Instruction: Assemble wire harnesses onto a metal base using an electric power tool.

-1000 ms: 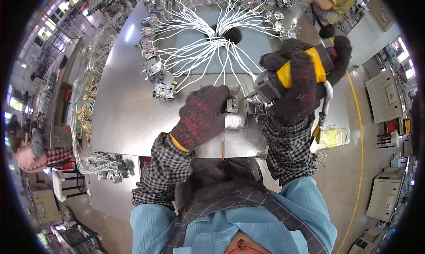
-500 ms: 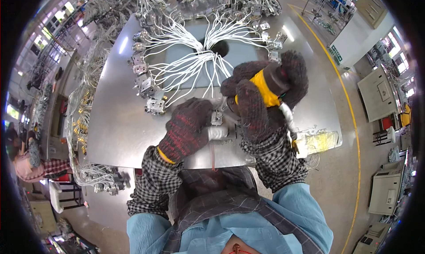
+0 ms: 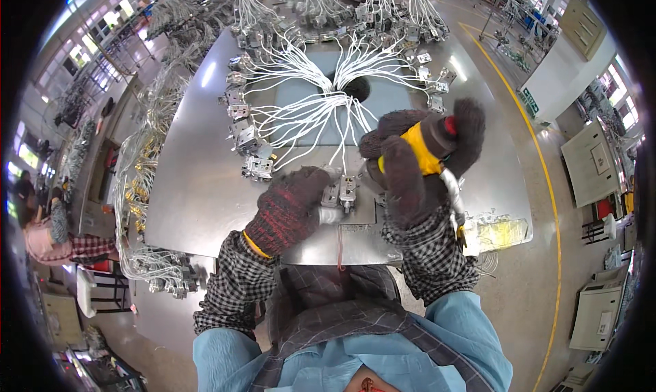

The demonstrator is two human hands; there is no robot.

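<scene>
Both hands wear dark knitted gloves with checked sleeves. My left hand (image 3: 290, 207) is closed at the near middle of the metal table, its fingertips curled around a small metal connector (image 3: 347, 192) with a white cable. White tape (image 3: 330, 215) wraps its thumb. To the right, my right hand (image 3: 408, 180) grips a yellow-and-black power tool (image 3: 422, 149) whose white-wrapped cord (image 3: 451, 190) runs down past the wrist. The tool's working end points toward the connector, apart from it, and is partly hidden by the glove.
White cables (image 3: 307, 112) fan out from a hole (image 3: 356, 88) in the metal table (image 3: 188, 194), ending in several metal connectors (image 3: 258, 168). Cable bundles (image 3: 140, 180) hang along the left edge. A taped yellowish pad (image 3: 502, 233) lies at the right corner. Another person (image 3: 51, 238) sits far left.
My right hand and the tool have drawn slightly right, away from the connector. More of the connector now shows beside my left fingers. The whole view has shifted a little.
</scene>
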